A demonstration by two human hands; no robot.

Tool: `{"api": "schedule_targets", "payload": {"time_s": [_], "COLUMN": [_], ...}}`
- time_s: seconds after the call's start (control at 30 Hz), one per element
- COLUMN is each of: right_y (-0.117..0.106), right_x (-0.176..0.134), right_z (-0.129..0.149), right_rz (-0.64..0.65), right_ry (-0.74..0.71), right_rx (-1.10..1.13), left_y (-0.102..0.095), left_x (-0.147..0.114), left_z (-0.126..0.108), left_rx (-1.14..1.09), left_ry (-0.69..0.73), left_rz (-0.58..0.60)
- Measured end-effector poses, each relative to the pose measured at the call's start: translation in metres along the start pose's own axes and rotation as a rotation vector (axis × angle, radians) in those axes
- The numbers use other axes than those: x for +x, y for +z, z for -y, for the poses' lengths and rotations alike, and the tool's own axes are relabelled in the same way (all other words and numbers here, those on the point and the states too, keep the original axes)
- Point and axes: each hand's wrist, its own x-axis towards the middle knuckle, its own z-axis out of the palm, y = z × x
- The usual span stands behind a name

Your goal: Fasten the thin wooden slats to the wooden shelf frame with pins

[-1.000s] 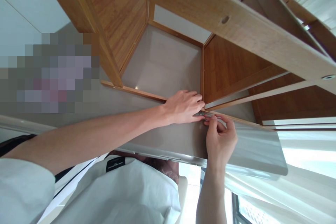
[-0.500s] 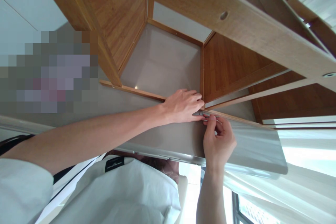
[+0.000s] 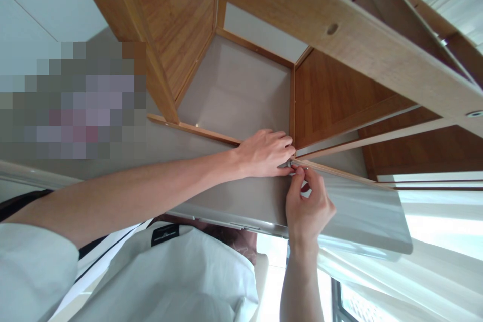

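A wooden frame (image 3: 209, 134) with brown panels lies on a grey table (image 3: 241, 196). My left hand (image 3: 266, 153) reaches across from the left, its fingers curled over the frame's corner and the thumb low against the front rail. Just to its right, my right hand (image 3: 309, 206) pinches a thin metal rod (image 3: 304, 167) between thumb and forefinger, close to the rail joint. The rod is small and mostly covered by the fingertips, so its exact kind is unclear. Both hands are nearly touching.
A thick wooden beam (image 3: 362, 53) with holes crosses above the hands. One brown panel (image 3: 335, 95) rises right of the joint, another (image 3: 177, 15) at left. The table's rounded corner is at right, near a pale curtain (image 3: 445, 261). A blurred patch covers the left side.
My right hand has shifted slightly left and turned, its fingers closer to the joint. My left hand keeps its hold on the frame. The view has moved a little.
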Motion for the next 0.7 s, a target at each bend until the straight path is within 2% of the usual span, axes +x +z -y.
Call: {"api": "schedule_targets", "payload": {"time_s": [0.53, 0.7], "right_y": [0.0011, 0.0009], "right_x": [0.0013, 0.0013], "right_z": [0.0008, 0.0000], "right_rz": [-0.071, -0.048], "right_ry": [-0.057, -0.069], "right_rx": [-0.057, -0.056], "left_y": [0.0011, -0.0004], "left_x": [0.0002, 0.0004], "left_z": [0.0006, -0.0009], "left_rx": [-0.022, -0.028], "left_ry": [-0.015, -0.022], "left_rz": [0.026, 0.041]}}
